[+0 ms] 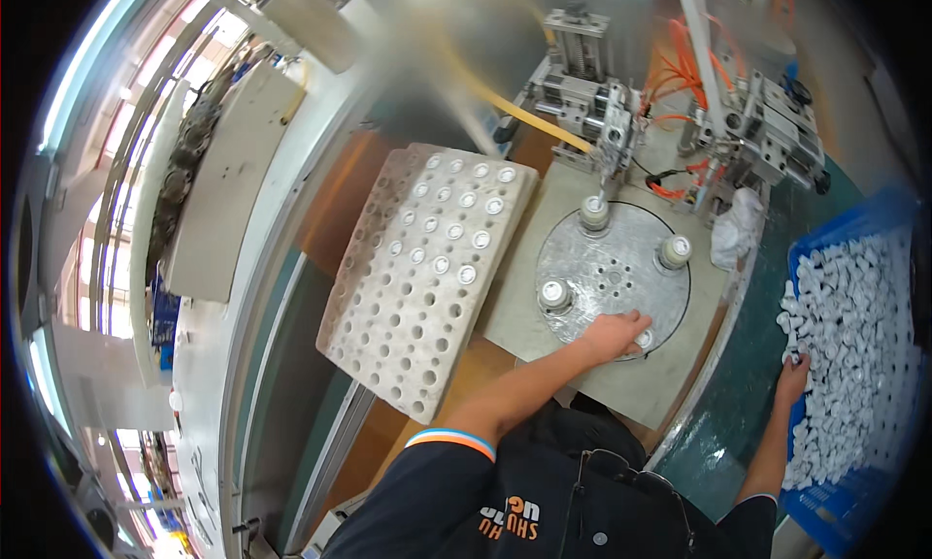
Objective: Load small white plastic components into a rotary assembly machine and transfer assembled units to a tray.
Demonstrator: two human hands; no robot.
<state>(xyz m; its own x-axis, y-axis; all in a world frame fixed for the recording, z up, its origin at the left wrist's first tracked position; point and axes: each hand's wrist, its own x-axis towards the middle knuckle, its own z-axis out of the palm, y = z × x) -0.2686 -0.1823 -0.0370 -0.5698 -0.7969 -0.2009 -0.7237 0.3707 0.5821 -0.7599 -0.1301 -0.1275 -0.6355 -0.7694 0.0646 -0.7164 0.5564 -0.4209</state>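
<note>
My left hand (614,336) is at the near edge of a round metal turntable (621,253), its fingers curled around a small white round piece (644,339) in a holder there. The fingers partly hide that piece. Three more holders on the disc carry white-topped round pieces: one at the back (594,210), one at the right (675,251), one at the left (554,295). Over at the right, my right hand (793,377) is closed in a pinch on a small white plastic part (795,351), at the near-left side of a blue basket (825,506) heaped with similar white parts (840,365).
Left of the turntable lies a pale tray (388,350) with rows of holes, its far part filled with white round pieces. Behind the disc stand a metal pneumatic press (582,103) and a second actuator (777,132) with orange hoses. A white cloth (738,229) lies beside them.
</note>
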